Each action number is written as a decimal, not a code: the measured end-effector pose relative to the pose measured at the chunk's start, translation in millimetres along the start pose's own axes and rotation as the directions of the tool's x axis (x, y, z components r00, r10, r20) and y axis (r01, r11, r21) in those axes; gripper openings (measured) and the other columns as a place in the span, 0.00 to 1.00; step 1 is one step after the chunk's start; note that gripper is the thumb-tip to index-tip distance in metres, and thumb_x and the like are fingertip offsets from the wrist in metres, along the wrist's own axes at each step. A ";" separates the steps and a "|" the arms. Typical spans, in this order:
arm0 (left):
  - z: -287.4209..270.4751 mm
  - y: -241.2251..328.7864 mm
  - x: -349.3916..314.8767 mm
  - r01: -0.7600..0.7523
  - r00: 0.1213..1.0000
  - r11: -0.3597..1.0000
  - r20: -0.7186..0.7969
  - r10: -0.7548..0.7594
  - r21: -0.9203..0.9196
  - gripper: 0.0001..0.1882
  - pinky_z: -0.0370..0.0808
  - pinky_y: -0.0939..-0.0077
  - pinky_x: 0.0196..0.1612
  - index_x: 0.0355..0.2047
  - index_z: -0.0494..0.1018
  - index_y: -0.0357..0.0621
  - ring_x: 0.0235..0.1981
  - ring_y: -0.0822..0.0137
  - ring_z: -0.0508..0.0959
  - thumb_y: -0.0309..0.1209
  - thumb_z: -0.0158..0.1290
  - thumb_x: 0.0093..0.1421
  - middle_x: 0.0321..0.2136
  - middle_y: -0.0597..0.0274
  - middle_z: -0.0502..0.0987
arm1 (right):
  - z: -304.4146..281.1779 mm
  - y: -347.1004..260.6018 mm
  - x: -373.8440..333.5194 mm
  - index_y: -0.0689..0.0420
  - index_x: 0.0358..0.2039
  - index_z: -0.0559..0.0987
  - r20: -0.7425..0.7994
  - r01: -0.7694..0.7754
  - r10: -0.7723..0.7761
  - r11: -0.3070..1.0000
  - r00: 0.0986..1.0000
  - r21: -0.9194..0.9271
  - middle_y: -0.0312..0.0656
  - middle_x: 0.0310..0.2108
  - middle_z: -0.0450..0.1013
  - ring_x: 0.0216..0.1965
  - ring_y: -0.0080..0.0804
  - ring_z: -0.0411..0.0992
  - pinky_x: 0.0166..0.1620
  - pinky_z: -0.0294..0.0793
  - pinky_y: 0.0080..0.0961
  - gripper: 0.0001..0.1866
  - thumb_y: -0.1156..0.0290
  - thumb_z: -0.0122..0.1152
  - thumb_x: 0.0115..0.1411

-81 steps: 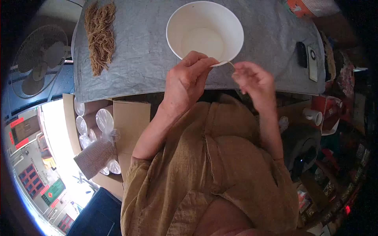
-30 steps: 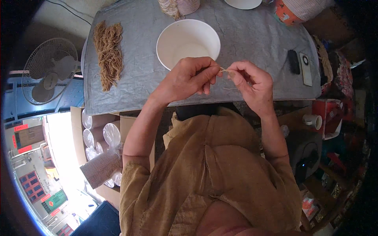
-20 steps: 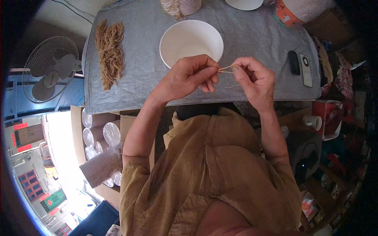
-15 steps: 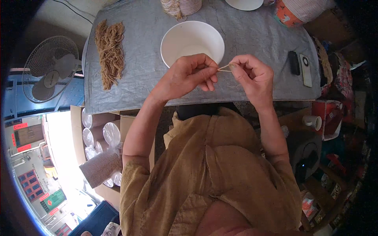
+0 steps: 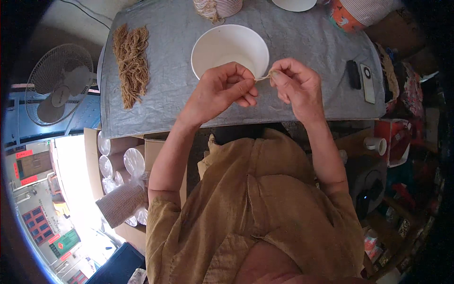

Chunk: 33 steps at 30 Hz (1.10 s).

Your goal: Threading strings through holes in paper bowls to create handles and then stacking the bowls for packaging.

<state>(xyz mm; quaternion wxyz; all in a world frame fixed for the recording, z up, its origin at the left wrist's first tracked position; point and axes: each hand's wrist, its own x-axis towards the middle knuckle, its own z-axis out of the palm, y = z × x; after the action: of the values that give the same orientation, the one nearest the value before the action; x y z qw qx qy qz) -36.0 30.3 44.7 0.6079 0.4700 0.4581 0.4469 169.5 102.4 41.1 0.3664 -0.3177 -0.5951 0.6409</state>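
Observation:
A short length of pale twine (image 5: 263,78) is stretched between my two hands, just in front of a white paper bucket (image 5: 198,56). My left hand (image 5: 226,85) pinches one end between thumb and forefinger, the other fingers curled. Thumb and forefinger of my right hand (image 5: 299,86) close on the other end. The twine looks twisted or looped near the right fingertips; the exact form is too small to tell. On the table's left side lies a bundle of brown twine strands (image 5: 131,66).
A grey cloth covers the table (image 5: 170,104). Stacked paper cups (image 5: 217,8) and an orange-patterned bucket (image 5: 344,16) stand at the back. To the right lie a black object (image 5: 353,75) and a pale flat device (image 5: 367,84). A fan (image 5: 60,85) and wrapped cup stacks (image 5: 124,203) are at left.
Both hands have shifted slightly up and left. The twine, before an open loop between the fingers, now looks drawn into a tighter, twisted strand.

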 end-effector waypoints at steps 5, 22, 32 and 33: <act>12.0 2.2 -8.7 -0.053 0.982 0.978 -0.166 0.087 0.201 0.05 0.78 0.82 0.29 0.40 0.74 0.36 0.27 0.76 0.81 0.25 0.53 0.66 0.32 0.63 0.80 | 4.3 4.2 0.7 0.60 0.37 0.78 0.017 -0.064 0.062 0.982 0.998 0.177 0.26 0.21 0.67 0.18 0.10 0.58 0.20 0.54 0.11 0.06 0.71 0.61 0.63; 23.7 -25.8 -10.4 -0.337 0.811 0.797 -0.274 0.516 0.502 0.07 0.77 0.81 0.26 0.36 0.78 0.39 0.24 0.74 0.82 0.19 0.60 0.57 0.31 0.63 0.81 | 20.5 18.9 -4.1 0.59 0.35 0.77 0.126 -0.308 0.283 0.829 0.951 0.466 0.27 0.20 0.65 0.15 0.09 0.55 0.16 0.50 0.11 0.06 0.71 0.63 0.61; 21.1 -25.4 -12.8 -0.339 0.742 0.624 -0.208 0.638 0.704 0.07 0.79 0.79 0.28 0.35 0.78 0.39 0.25 0.72 0.82 0.18 0.61 0.55 0.30 0.64 0.81 | 17.7 18.6 -1.1 0.60 0.36 0.77 0.091 -0.312 0.300 0.868 0.949 0.387 0.28 0.21 0.66 0.16 0.11 0.56 0.17 0.49 0.12 0.06 0.71 0.61 0.62; 20.7 -25.5 -12.5 -0.337 0.741 0.626 -0.212 0.637 0.703 0.07 0.79 0.79 0.28 0.35 0.78 0.39 0.25 0.72 0.82 0.18 0.61 0.55 0.30 0.64 0.81 | 15.4 16.4 -0.3 0.60 0.37 0.77 0.103 -0.324 0.308 0.869 0.946 0.374 0.28 0.21 0.66 0.17 0.11 0.56 0.17 0.49 0.12 0.06 0.71 0.60 0.62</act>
<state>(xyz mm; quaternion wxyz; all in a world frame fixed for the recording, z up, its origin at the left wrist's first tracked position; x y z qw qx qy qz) -15.1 10.7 24.2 0.1464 0.6373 0.5543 0.5149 155.2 93.6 26.1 0.3000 -0.3194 -0.4045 0.8027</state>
